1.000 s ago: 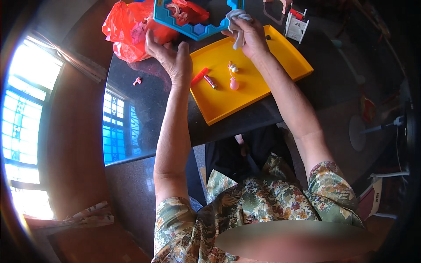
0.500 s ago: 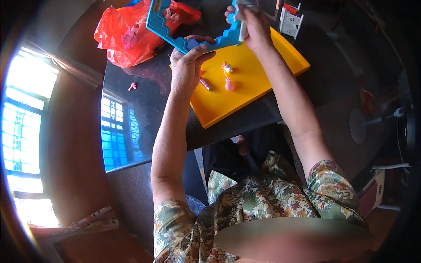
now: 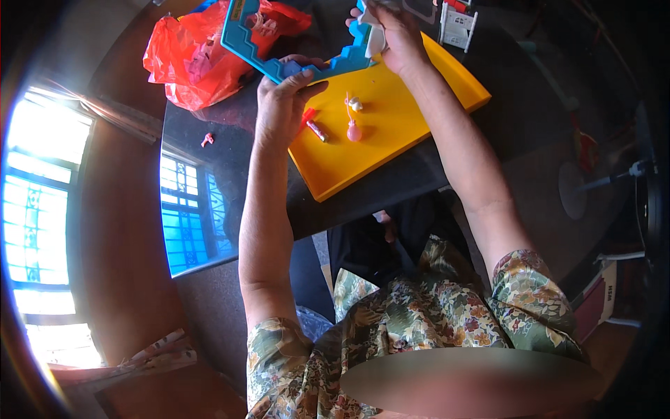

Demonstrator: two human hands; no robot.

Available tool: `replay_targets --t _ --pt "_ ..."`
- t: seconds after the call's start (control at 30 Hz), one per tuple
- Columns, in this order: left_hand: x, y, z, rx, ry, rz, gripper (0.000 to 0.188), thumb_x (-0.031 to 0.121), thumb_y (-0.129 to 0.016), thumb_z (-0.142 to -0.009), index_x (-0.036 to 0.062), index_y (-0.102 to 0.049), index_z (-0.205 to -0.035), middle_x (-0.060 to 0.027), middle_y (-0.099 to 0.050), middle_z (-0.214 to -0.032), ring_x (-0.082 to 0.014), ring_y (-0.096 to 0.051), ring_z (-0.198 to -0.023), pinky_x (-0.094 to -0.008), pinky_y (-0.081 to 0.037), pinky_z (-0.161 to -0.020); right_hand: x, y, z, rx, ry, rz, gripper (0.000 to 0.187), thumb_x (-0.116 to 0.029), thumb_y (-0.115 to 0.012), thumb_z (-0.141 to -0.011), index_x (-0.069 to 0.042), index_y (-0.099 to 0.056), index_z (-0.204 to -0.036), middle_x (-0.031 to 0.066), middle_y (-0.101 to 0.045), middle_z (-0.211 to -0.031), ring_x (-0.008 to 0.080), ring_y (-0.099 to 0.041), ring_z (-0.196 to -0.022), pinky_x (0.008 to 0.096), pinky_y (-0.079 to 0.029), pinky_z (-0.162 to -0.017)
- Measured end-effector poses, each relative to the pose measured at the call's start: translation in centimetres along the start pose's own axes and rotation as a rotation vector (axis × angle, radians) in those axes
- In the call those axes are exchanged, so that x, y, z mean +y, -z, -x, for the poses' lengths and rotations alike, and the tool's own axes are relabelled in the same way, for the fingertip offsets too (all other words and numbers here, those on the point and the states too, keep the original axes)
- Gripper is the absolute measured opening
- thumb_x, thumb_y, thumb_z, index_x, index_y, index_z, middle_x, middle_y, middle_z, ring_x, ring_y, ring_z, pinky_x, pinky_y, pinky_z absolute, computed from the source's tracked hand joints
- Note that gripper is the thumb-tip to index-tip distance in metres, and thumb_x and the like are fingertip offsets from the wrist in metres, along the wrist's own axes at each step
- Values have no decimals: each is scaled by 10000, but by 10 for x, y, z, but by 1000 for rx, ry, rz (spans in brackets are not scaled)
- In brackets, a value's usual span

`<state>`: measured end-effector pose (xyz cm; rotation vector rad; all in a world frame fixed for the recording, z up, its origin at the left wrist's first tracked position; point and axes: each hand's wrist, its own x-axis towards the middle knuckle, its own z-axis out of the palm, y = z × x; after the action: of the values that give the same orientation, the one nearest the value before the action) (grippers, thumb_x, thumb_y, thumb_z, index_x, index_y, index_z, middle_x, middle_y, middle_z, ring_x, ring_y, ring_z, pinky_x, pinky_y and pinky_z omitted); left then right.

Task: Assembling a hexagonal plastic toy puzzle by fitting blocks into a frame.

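Above a dark table [image 3: 314, 215], left hand [image 3: 280, 108] (empty earlier) grips a blue frame [image 3: 342, 64], apparently steadying it while right hand [image 3: 401, 43] clutches cloth [image 3: 376, 42].

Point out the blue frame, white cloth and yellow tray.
Blue frame [image 3: 349, 63]: head view, on its lower right stepped side.
White cloth [image 3: 376, 43]: head view, on its lower part.
Yellow tray [image 3: 391, 115]: head view, on bare floor of the tray.
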<state>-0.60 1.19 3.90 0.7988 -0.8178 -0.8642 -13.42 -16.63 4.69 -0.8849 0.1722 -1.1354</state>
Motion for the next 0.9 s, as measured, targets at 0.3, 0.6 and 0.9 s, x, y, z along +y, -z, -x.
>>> replay_targets --t 0.3,0.6,0.9 --pt "6 32 -13 228 -161 104 295 23 -604 -849 -30 -511 -1124 -197 -655 -979 -315 -687 -930 -430 -615 -763 49 -38 54 -155 -125 100 300 -227 -634 -926 -63 -634 -1177 74 -675 -1100 189 -653 -1018 337 -534 -871" --pt "18 51 -13 -27 -45 -58 341 62 -626 -842 -16 -508 -1153 -183 -659 -973 -301 -691 -884 -411 -598 -787 9 8 8 -96 -6 281 299 -258 -625 -935 -53 -615 -1152 122 -696 -1007 256 -701 -894 378 -577 -800" --pt "-33 -15 1 245 -135 437 514 209 -698 -854 18 -443 -1258 -182 -642 -1066 -314 -634 -1020 -483 -515 -938 31 -22 36 16 63 72 430 -227 -739 -867 -93 -530 -1219 93 -600 -1135 201 -633 -1014 332 -562 -813"
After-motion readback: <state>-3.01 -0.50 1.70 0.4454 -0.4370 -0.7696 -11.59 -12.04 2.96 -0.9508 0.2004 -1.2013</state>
